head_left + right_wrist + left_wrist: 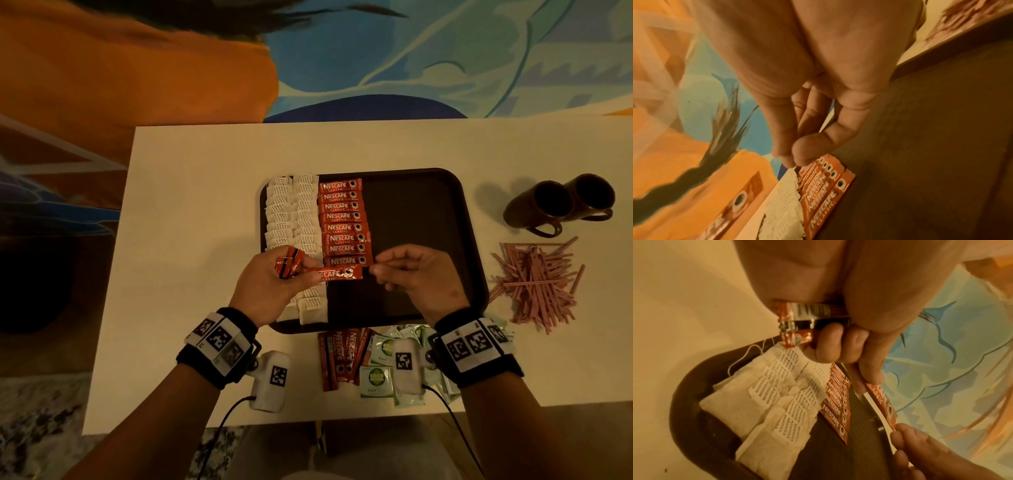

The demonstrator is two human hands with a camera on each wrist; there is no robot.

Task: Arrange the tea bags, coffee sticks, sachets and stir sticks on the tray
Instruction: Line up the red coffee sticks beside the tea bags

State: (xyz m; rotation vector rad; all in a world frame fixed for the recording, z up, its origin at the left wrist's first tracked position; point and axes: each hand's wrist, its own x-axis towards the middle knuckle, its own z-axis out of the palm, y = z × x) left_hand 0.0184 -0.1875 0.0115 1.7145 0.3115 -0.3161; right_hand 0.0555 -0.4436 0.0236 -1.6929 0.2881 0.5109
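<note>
Stick [337,273] lies nine-to-three between our hands; left hand [274,284] clutches spare sticks, right hand [416,274] pinches its three o'clock end.

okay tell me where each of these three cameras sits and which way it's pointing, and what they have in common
Head: worn on the head, looking down at the tray on the table; both forearms, the left hand and the right hand show.
Left wrist: under the left wrist, looking along the fingers at the tea bags; the right hand's fingertips show.
Right wrist: under the right wrist, looking along the thumb and fingers at the coffee stick row.
Shared: all three show the row and the coffee stick held between both hands.
</note>
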